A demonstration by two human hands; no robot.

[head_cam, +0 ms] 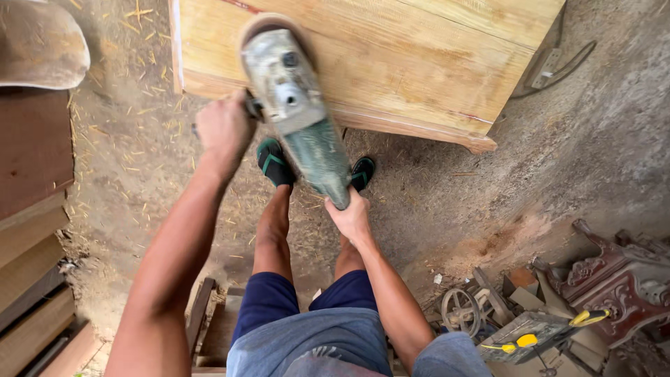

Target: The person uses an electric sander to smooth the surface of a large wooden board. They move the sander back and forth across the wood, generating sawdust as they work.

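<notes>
Angle grinder (300,112), dusty grey-green metal with a round sanding disc at its head, rests against the near edge of a pale, smooth-grained wooden panel (391,56). The person's left hand (223,129) is closed in a fist around the grinder's side handle. Their right hand (351,216) wraps tightly around the tapered rear of the body. Below lies a dirt floor (593,153) scattered with straw and sawdust, where green-strapped sandals (276,164) stand.

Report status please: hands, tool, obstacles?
Left hand on side handle, right hand on grinder body. Disc on wooden panel. Feet below.
</notes>
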